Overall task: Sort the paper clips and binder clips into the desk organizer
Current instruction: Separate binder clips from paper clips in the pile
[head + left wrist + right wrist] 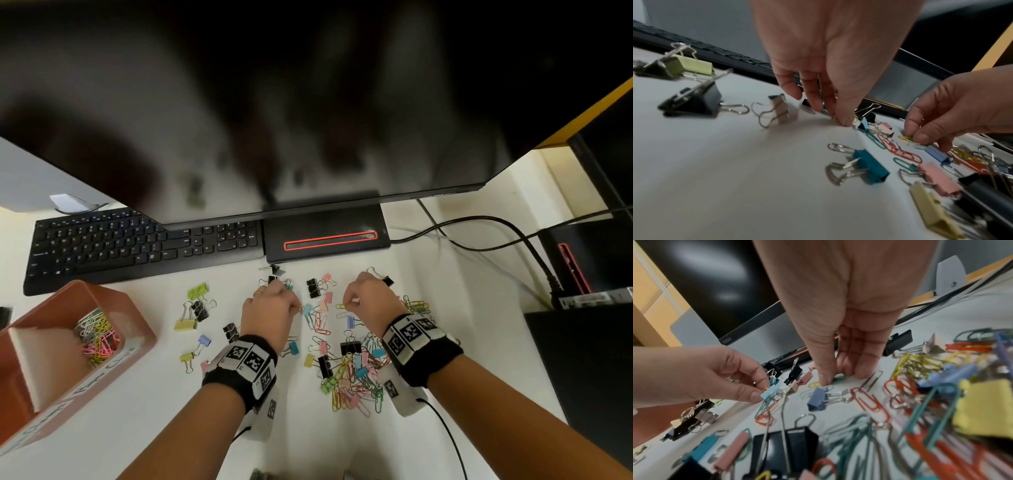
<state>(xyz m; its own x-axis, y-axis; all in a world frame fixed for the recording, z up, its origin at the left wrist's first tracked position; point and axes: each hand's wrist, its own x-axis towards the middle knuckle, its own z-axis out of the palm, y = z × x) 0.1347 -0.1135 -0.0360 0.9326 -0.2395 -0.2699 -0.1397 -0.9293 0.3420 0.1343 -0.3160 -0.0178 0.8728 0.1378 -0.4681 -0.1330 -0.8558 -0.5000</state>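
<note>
Colourful paper clips point(356, 390) and binder clips point(350, 347) litter the white tabletop point(154, 411); left hand point(267, 313) and right hand point(368, 298) fingers each pinch a small yellow clip.

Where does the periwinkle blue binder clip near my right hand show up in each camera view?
Head: the periwinkle binder clip lies near centre, just below the right hand.
Left wrist: the clip is right of centre, under that hand's fingertips.
Right wrist: the clip is at centre, below the fingertips, handles pointing right.
Shared landmark: the right hand pinching paper clips.
</note>
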